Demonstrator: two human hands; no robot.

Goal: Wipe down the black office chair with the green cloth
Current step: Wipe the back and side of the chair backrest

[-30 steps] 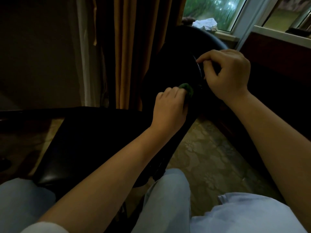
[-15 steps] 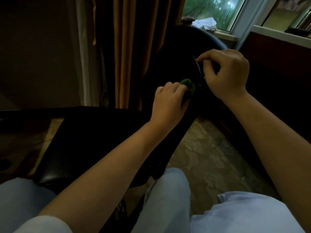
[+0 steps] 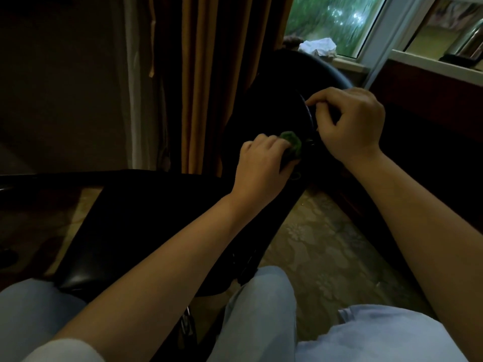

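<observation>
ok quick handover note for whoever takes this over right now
Left hand: grips the green cloth and presses it on the side edge of the chair back.
Right hand: pinches the rim of the chair back just above the cloth, apparently steadying it.
Done: wiping is under way on that edge. The picture does not show how much is already clean.
Left: probably the rest of the back and the seat.

Just beyond the black office chair (image 3: 146,218) the curtain (image 3: 209,74) hangs close; right of the chair, bare carpet (image 3: 326,244) lies open up to the dark wood panel (image 3: 431,113).
</observation>
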